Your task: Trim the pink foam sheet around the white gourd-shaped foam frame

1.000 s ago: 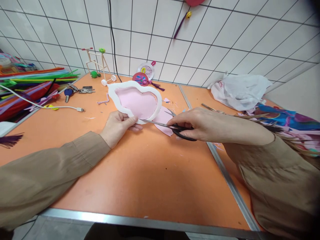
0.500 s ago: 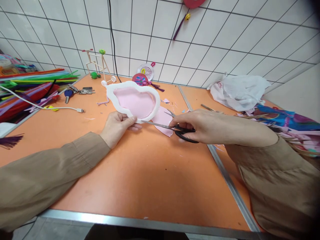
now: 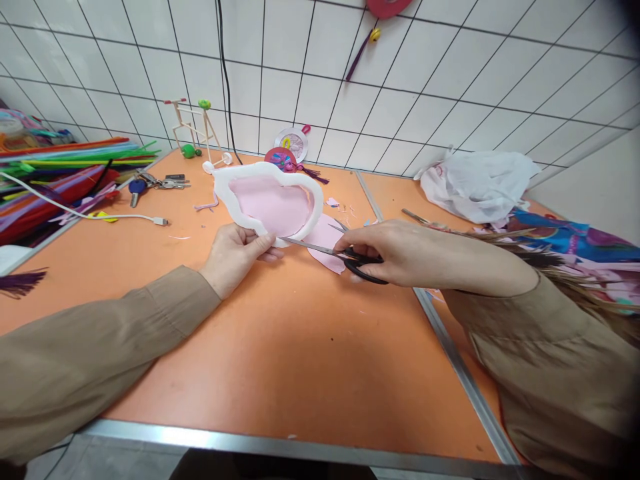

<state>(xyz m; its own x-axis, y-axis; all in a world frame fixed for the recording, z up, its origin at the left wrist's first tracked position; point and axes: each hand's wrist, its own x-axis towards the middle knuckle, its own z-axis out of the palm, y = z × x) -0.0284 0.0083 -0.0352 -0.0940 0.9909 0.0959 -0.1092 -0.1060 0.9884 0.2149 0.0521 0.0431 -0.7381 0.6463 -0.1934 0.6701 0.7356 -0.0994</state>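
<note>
My left hand (image 3: 240, 257) pinches the lower edge of a foam frame (image 3: 239, 215), white and wavy in outline, with pink paper (image 3: 273, 205) showing inside its opening. Black-handled scissors (image 3: 363, 263) are in my right hand (image 3: 395, 250), fingers through the handles. Their blades stand apart; the tip of the lower blade is at the frame's bottom edge, close to my left thumb. Whether that blade touches the foam I cannot tell. Behind the blades lies a cut piece of pink paper (image 3: 325, 235) on the table, partly covered by the frame and scissors.
Pipe cleaners in many colours (image 3: 60, 177) are heaped at the left, near keys (image 3: 165, 181) and a white cable (image 3: 125, 217). A small stick model (image 3: 193, 133) stands at the back. To the right lie a white plastic bag (image 3: 475, 183) and paper scraps on the orange table (image 3: 300, 373).
The scissors and my right hand have shifted slightly left, toward the frame. The frame has tilted a little, its right end moving slightly right. My left hand keeps its hold.
</note>
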